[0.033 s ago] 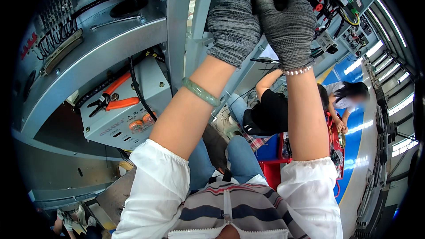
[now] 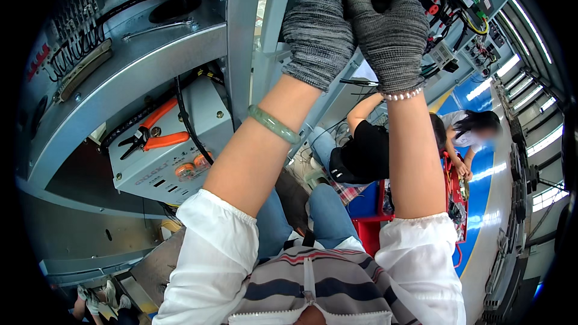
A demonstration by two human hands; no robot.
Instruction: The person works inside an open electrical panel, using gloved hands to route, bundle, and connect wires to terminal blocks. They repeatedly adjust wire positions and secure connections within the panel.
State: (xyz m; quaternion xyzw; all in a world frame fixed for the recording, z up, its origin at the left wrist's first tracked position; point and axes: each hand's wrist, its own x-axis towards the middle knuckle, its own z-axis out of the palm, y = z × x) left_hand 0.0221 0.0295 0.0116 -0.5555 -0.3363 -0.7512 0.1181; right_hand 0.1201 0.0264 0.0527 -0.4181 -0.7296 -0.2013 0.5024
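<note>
A large grey metal machine frame point(image 2: 138, 78) is seen overhead, taken here as the landmark. At its upper right, a dense bank of black, red and yellow wiring with terminal blocks point(image 2: 448, 0) is mounted. Both hands are raised side by side into that wiring: the left hand point(image 2: 319, 27) and right hand point(image 2: 388, 30), each in a grey knitted glove, fingers curled inward; what is gripped cannot be told. Below the frame's middle, a grey metal box point(image 2: 180, 144) is fixed, and orange-handled pliers point(image 2: 150, 132) are laid on it. A pale green bangle point(image 2: 274, 125) is worn on the left forearm.
</note>
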